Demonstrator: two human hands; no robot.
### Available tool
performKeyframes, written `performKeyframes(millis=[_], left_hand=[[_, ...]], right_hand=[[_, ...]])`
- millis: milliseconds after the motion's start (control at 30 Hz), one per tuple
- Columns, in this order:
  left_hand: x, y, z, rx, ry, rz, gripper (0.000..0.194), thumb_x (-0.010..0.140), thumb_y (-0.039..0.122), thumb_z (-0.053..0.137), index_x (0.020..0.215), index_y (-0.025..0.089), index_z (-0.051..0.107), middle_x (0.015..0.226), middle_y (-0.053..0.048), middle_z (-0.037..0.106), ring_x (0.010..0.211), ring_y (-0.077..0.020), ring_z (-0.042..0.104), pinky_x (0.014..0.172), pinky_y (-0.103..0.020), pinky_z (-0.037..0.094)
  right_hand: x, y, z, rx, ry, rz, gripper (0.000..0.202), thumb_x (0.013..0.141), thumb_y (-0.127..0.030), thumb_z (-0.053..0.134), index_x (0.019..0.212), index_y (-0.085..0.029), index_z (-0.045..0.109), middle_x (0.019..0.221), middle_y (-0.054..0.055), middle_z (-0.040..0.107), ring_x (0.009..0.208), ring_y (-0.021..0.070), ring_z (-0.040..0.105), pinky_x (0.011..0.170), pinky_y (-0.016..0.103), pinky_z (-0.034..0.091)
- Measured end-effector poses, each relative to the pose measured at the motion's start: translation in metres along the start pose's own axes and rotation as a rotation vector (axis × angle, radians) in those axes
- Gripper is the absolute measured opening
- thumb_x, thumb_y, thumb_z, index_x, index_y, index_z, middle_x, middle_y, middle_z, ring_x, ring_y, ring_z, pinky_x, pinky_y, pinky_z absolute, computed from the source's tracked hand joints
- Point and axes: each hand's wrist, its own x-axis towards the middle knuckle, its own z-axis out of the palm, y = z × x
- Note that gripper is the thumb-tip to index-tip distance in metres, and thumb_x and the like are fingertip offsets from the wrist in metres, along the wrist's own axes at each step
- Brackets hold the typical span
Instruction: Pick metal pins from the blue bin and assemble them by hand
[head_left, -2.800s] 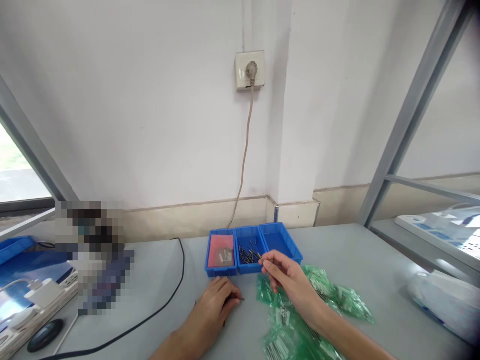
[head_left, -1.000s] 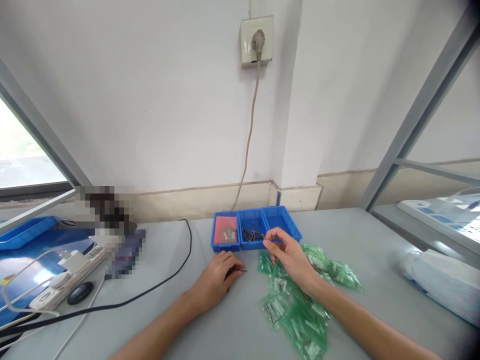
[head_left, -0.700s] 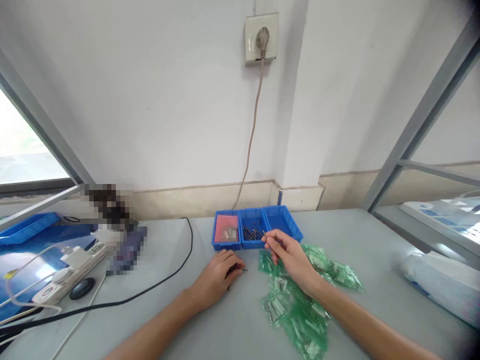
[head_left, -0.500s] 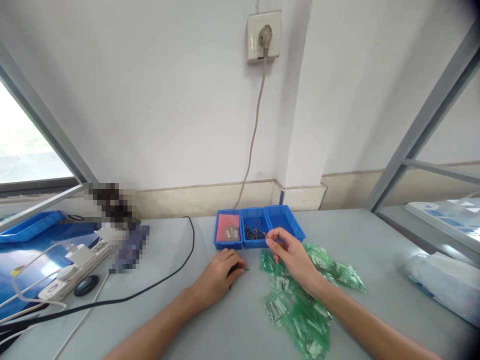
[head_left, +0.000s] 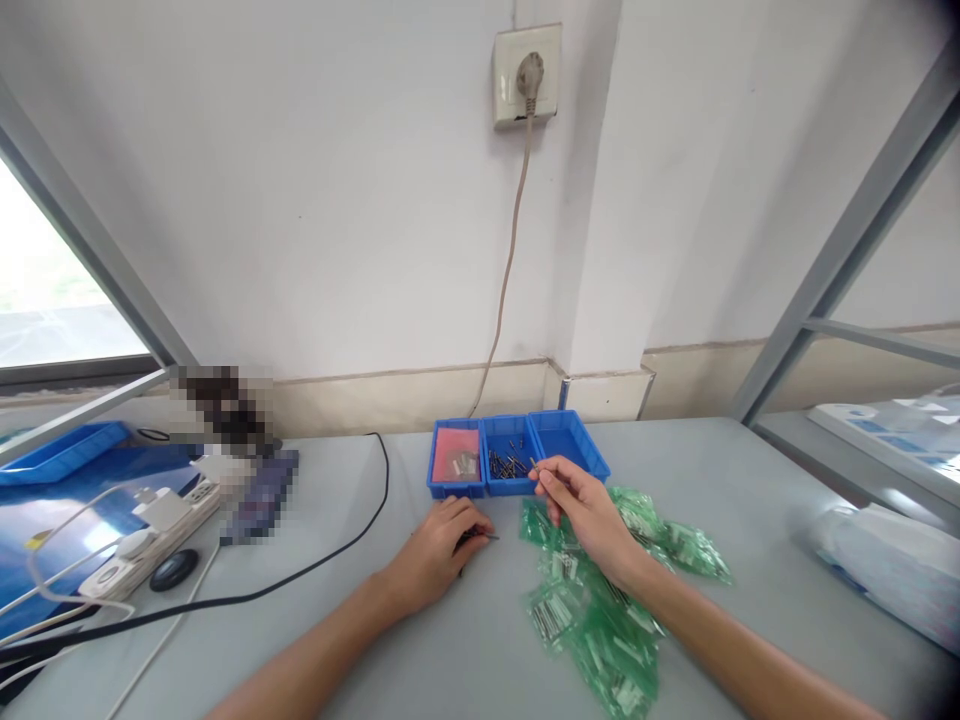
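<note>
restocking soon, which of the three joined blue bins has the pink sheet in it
The leftmost blue bin; the other two show no pink.

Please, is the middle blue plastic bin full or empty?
Partly filled: small dark metal pins lie in the middle blue plastic bin, and its bottom shows too.
</note>
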Motion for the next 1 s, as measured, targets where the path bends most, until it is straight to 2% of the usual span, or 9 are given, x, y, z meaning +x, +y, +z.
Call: performKeyframes(millis=[167,400,600,767,900,1000], left_hand=[[0.0,0.0,-0.001,-0.004,-0.001,0.001,0.009,0.108,0.015,0.06,0.108,0.021,0.066,0.107,-0.003,0.069,0.102,-0.0208,0.061,0.093,-0.034,0.045],[0.001,0.001,-0.001,-0.005,0.002,-0.01,0.007,0.106,0.016,0.061,0.108,0.021,0.066,0.107,-0.004,0.069,0.102,-0.0218,0.062,0.093,-0.035,0.046],[0.0,0.001,-0.001,0.014,0.002,0.006,0.01,0.109,0.017,0.057,0.108,0.021,0.066,0.107,-0.003,0.069,0.103,-0.021,0.062,0.095,-0.035,0.046],[0.0,0.002,-0.001,0.032,-0.006,0.007,0.013,0.111,0.019,0.053,0.108,0.021,0.066,0.108,-0.005,0.07,0.104,-0.0222,0.062,0.095,-0.036,0.046],[0.0,0.001,0.0,0.052,-0.011,0.0,0.017,0.113,0.023,0.049,0.108,0.021,0.065,0.108,-0.006,0.07,0.103,-0.0233,0.061,0.094,-0.037,0.047],[0.0,0.001,0.0,0.059,-0.015,0.0,0.018,0.113,0.023,0.048,0.108,0.021,0.065,0.108,-0.006,0.069,0.102,-0.0237,0.06,0.093,-0.038,0.047]], right_hand=[[-0.001,-0.003,-0.001,-0.035,0.018,-0.001,0.032,0.094,-0.055,0.072,0.098,-0.025,0.063,0.073,-0.004,0.054,0.059,0.015,0.049,0.057,0.029,0.039],[-0.001,-0.006,-0.001,-0.071,0.003,-0.023,0.031,0.093,-0.053,0.074,0.093,-0.024,0.064,0.073,-0.004,0.053,0.06,0.0149,0.047,0.056,0.028,0.038],[0.001,0.001,-0.003,-0.106,-0.004,-0.019,0.03,0.098,-0.055,0.067,0.097,-0.025,0.065,0.073,-0.004,0.054,0.06,0.0158,0.05,0.057,0.029,0.039],[0.002,0.004,-0.003,-0.077,0.007,-0.009,0.034,0.098,-0.058,0.066,0.098,-0.024,0.066,0.079,-0.002,0.06,0.06,0.0154,0.051,0.059,0.03,0.04],[0.001,0.003,-0.002,-0.054,0.019,0.003,0.039,0.096,-0.063,0.067,0.098,-0.023,0.068,0.075,-0.001,0.061,0.06,0.0163,0.051,0.061,0.031,0.042],[0.001,0.002,-0.002,0.002,0.015,0.016,0.041,0.095,-0.063,0.069,0.098,-0.023,0.07,0.081,0.0,0.064,0.06,0.0153,0.05,0.059,0.03,0.042]])
